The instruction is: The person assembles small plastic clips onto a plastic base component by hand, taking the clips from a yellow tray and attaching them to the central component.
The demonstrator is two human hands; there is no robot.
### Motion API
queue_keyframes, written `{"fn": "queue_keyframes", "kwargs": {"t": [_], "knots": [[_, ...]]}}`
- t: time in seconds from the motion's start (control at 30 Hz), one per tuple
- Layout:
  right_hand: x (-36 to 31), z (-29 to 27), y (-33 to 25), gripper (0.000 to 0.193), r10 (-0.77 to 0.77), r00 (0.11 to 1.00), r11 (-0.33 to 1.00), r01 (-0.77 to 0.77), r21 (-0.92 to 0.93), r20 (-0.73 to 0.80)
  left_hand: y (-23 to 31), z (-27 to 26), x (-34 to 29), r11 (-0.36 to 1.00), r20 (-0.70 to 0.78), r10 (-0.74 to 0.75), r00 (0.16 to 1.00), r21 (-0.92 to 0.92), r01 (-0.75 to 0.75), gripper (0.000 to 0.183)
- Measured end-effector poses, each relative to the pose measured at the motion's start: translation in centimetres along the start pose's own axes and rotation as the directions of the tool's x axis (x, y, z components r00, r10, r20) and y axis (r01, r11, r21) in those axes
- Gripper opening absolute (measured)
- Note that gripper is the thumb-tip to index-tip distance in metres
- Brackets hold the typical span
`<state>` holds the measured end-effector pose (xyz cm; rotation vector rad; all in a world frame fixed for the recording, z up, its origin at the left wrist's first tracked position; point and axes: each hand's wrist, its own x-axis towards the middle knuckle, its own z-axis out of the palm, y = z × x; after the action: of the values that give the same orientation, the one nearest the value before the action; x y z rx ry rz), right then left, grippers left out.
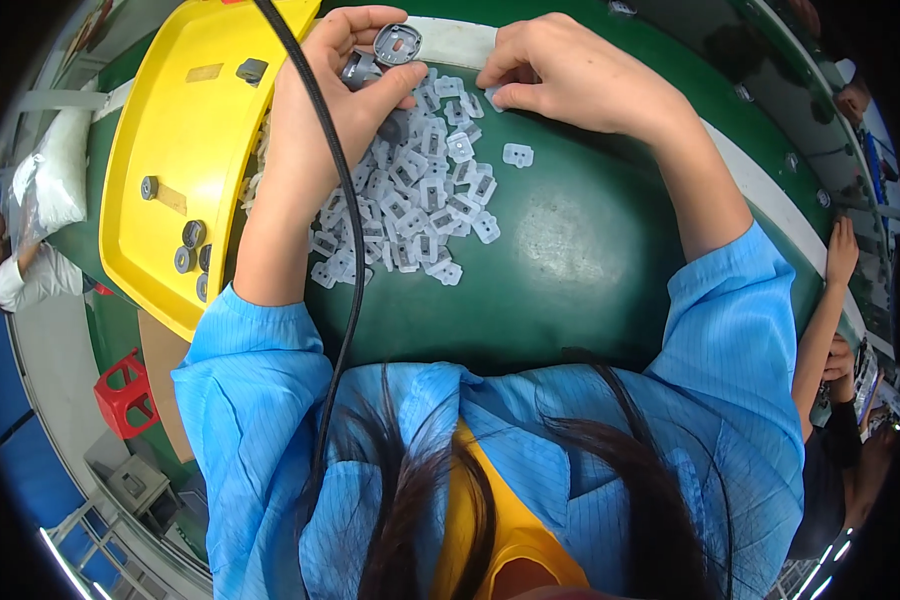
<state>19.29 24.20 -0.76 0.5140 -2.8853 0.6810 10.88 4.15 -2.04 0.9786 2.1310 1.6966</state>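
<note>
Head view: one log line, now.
left hand: holding grey part | right hand: touching pale piece | pile: on table | tray: at left

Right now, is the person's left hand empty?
No, the left hand holds a grey round part between its thumb and fingers.

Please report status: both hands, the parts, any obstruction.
Left hand holding grey round parts. Right hand at small translucent piece. Translucent pile beside left forearm. Black cable crosses left hand in view.
</note>
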Motion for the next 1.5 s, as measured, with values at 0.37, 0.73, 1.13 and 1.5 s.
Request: {"fn": "queue_keyframes", "kwargs": {"t": [0.37,0.73,1.13,1.5], "knots": [[1.6,0.1,-2.2,0.011,0.436,0.900,0.460,-0.212,0.862,-0.011,0.3,2.5,-0.1,0.959,-0.080,0.185,0.979,0.234,-0.162,0.035],[1.9,0.7,-1.6,0.013,0.455,0.879,0.306,-0.302,0.903,0.140,0.8,2.7,-0.5,0.864,-0.039,0.380,0.924,0.372,-0.340,0.029],[0.7,-0.3,-1.7,0.015,0.307,0.952,0.729,-0.232,0.644,-0.005,0.4,1.5,-0.2,0.853,0.060,0.425,0.903,0.307,-0.422,0.031],[1.5,0.5,3.6,0.012,0.587,0.803,0.326,-0.354,0.877,0.105,1.5,-3.9,-0.6,0.890,0.342,0.135,0.930,0.371,-0.266,0.041]]}}
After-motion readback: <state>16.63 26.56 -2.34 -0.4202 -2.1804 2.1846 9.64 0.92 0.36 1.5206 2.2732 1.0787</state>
